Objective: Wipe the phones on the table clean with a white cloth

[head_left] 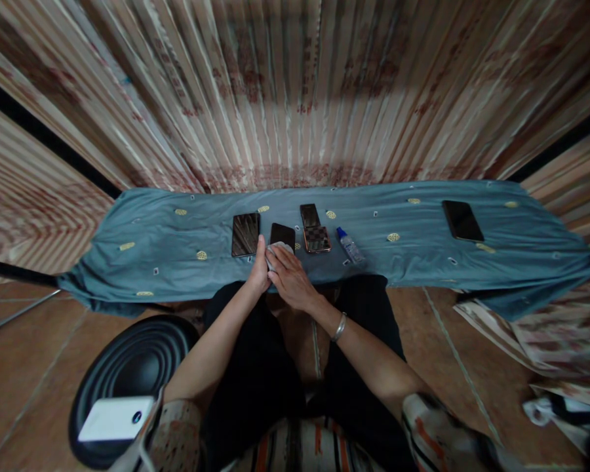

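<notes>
My right hand (292, 280) is bent over a crumpled greyish-white cloth (279, 246), fingers pressed on it. Close against it, my left hand (259, 270) has its thumb pointing up; its other fingers are mostly hidden, and what they hold cannot be made out. Just beyond the cloth is a dark phone (282, 234), partly covered at its near edge. To its left lies a larger black phone or tablet (246, 234). On the right, a small dark device (309, 215) touches a copper-edged one (317, 239). A clear bottle with a blue cap (350, 246) lies beside them.
A blue-grey patterned cloth covers the low table (177, 246). Another black tablet-like device (463, 220) lies at the right. Pleated curtains (295, 98) hang behind. At lower left, a white power-bank-like device (115, 418) with a cable rests on a round black stool (132, 367).
</notes>
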The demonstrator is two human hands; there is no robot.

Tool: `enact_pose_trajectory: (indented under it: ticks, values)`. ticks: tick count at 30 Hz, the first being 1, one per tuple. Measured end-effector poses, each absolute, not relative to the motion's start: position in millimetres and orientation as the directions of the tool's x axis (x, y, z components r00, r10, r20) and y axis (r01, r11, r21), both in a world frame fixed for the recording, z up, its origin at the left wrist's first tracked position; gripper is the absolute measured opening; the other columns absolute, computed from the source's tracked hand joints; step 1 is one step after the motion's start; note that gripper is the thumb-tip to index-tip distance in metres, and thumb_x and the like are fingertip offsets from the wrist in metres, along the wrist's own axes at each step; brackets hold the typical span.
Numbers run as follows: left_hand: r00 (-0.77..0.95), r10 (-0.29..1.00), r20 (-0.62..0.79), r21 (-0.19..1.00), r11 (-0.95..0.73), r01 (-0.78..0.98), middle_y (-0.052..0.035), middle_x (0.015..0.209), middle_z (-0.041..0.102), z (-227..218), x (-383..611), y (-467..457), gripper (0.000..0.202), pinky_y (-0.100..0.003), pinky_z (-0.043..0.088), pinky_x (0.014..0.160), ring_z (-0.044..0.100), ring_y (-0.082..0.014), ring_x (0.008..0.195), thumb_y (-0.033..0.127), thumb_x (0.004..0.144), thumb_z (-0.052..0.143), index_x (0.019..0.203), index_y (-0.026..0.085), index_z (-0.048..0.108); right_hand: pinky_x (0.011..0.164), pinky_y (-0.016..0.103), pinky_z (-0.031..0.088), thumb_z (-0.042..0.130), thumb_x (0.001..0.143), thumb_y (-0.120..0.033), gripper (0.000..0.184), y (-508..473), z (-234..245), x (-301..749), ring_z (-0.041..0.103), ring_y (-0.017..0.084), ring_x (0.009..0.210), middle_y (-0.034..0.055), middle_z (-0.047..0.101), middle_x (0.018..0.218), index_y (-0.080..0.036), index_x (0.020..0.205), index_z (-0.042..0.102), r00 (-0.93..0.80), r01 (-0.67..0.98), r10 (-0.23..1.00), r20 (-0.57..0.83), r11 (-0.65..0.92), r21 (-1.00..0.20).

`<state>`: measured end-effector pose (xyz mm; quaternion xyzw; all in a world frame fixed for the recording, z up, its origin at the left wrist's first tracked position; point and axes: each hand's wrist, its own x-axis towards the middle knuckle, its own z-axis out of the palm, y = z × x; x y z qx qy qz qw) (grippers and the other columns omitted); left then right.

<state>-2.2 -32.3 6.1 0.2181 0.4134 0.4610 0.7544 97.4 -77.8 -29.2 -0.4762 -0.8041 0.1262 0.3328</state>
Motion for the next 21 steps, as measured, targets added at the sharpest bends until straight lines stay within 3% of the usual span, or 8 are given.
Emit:
enact_pose_trajectory:
  ticks: [9, 13, 21]
  values:
    - [0.225, 0.843, -0.488, 0.623, 0.517, -0.587, -0.0133, 0.082, 0.078, 12.6, -4.9, -30.0, 0.078, -0.041, 0.061, 0.088, 0.077, -0.0262, 0.081, 0.072, 0.095, 0.025, 0.113, 0.012, 0.072, 0.125, 0.049, 0.031, 0.038, 0.103, -0.024, 0.052, -83.5, -30.5, 89.0, 0.033, 0.028, 0.152, 0.0188, 0.045, 0.157, -0.003, 0.15, 0.045, -0.376, 0.696, 0.823, 0.426, 0.555, -0.456]
    - [0.208, 0.844, -0.495, 0.627, 0.512, -0.587, -0.0146, 0.079, 0.077, 14.7, -6.4, -28.1, 0.085, -0.041, 0.062, 0.083, 0.077, -0.0278, 0.081, 0.076, 0.092, 0.024, 0.111, 0.009, 0.072, 0.125, 0.049, 0.032, 0.038, 0.102, -0.02, 0.05, -83.6, -31.9, 87.5, 0.036, 0.026, 0.15, 0.0161, 0.048, 0.155, -0.008, 0.15, 0.046, -0.384, 0.699, 0.81, 0.444, 0.569, -0.434]
    - [0.005, 0.926, -0.378, 0.701, 0.289, -0.652, -0.0108, 0.11, 0.078, 15.2, -9.5, -22.7, 0.067, -0.036, 0.056, 0.096, 0.073, -0.0252, 0.106, 0.066, 0.096, 0.034, 0.127, 0.017, 0.067, 0.125, 0.05, 0.031, 0.039, 0.102, -0.02, 0.051, -83.8, -31.3, 90.3, 0.033, 0.026, 0.152, 0.0137, 0.046, 0.157, -0.013, 0.153, 0.042, -0.343, 0.721, 0.831, 0.438, 0.532, -0.445]
